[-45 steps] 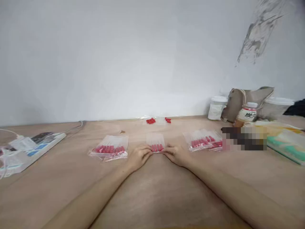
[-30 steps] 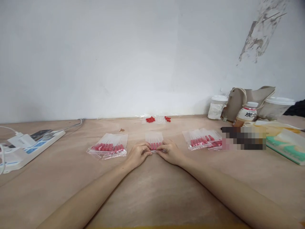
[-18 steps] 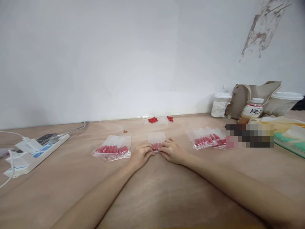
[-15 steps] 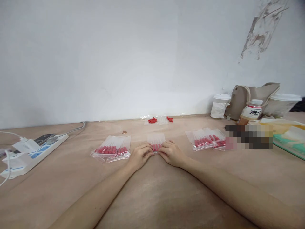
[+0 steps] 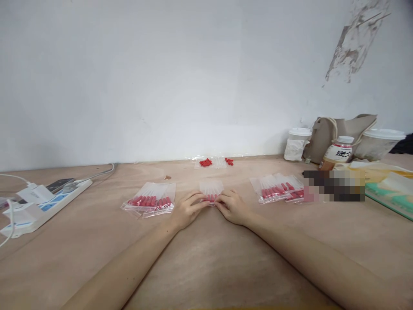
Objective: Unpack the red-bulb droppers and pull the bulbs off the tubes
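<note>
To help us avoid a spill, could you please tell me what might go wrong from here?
Both the left hand and right hand touch the small bag near its closer edge; if that edge is unsealed, the red pieces beside it could slip out. The overlapping bags lie close beside the left hand, so a brush might shift them.

Power strip (image 5: 61,199), probably a phone (image 5: 60,185)

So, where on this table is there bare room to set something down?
Bare: between the power strip and the left bags, and between the left forearm and right forearm. Crowded: around the middle bag, where left hand and right hand touch it; also right rear, where cup, handbag and bottle cluster.
</note>
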Tool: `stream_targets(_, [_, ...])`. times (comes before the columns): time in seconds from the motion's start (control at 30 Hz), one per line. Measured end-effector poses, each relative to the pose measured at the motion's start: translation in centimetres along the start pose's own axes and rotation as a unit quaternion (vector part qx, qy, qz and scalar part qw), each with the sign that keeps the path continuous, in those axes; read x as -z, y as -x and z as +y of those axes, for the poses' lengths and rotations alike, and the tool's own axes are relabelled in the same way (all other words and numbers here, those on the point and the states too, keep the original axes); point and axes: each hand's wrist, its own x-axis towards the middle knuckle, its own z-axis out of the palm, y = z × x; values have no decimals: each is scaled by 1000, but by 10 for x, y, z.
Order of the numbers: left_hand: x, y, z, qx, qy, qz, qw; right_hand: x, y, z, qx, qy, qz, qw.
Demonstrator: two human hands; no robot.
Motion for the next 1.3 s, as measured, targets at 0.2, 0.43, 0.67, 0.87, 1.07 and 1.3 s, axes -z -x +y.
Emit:
stream_targets(0.2, [1,-4,2,-10,-27,-46,999,-1,-2,0,-10,-15,-14,1000])
stream_targets(0.43, [-2,-2,-1,15,-21,-13,1000,-1,-2,0,-24,-33,-20,999])
stream_targets(0.67, [-1,-3,0,1,-23,0,1000,-9,-7,-5,-12,-67,-11,998])
stream_targets(0.87, [-2,-2,1,1,-43,-2,999,-9,-11,-14,-20,-20,-28,999])
stream_targets(1.07, [1,-7,6,3,-34,-5,999,-12,-10,-19,-58,29,-18,998])
stream_targets(1.3, [1,-9,8,-10,-39,-30,999,-12,-14,-15,-110,60,2,992])
